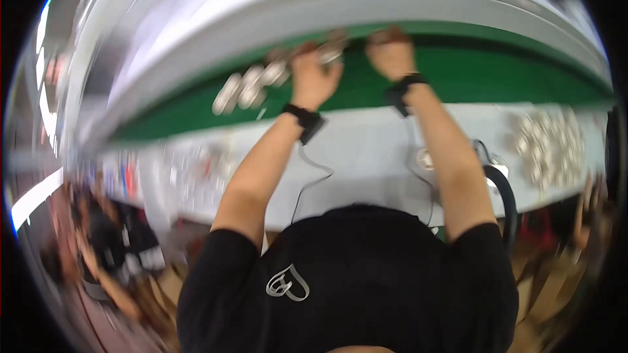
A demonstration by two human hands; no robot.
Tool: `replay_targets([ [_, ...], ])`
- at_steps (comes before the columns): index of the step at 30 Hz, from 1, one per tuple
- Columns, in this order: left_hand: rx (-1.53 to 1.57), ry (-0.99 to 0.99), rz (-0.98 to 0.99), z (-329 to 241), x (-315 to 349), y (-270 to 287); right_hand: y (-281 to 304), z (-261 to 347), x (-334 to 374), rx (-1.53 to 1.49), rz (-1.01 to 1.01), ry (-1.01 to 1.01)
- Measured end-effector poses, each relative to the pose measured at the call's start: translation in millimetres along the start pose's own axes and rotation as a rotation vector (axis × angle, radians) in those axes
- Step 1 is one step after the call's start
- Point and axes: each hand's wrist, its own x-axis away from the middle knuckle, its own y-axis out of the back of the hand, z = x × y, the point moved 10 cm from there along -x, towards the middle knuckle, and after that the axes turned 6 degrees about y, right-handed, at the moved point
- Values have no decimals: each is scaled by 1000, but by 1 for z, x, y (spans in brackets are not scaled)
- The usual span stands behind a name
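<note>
Both my arms reach forward over a green strip (451, 65), which may be a belt or mat. My left hand (314, 78) is over it among small whitish, shiny pieces; one piece (330, 54) is right at its thumb side. Motion smears its fingers, so its grip is unclear. To its left, a slanting row of similar pieces (252, 86) lies on the green surface. My right hand (392, 55) is at the strip's far side, its fingers curled in. What they close on is blurred and cannot be named. Black bands with small boxes circle both wrists.
A white table (366, 150) runs along the near side, with thin cables trailing over it. Many whitish pieces (549, 147) are grouped at the right. Clear, blurred items (203, 167) lie at the left. A pale curved frame (392, 0) borders the far side. Other people are at both edges.
</note>
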Motion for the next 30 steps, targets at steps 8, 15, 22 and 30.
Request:
replay_targets([
  [8,-124,409,-204,85,310,119,38,155,107,-583,101,-6],
  [15,-352,620,-223,162,367,129,62,204,227,-680,433,-52],
  [22,-534,526,-240,220,379,81,119,125,354,-639,413,-319],
  [30,-787,-308,-569,-64,268,111,140,64,522,-610,634,-722],
])
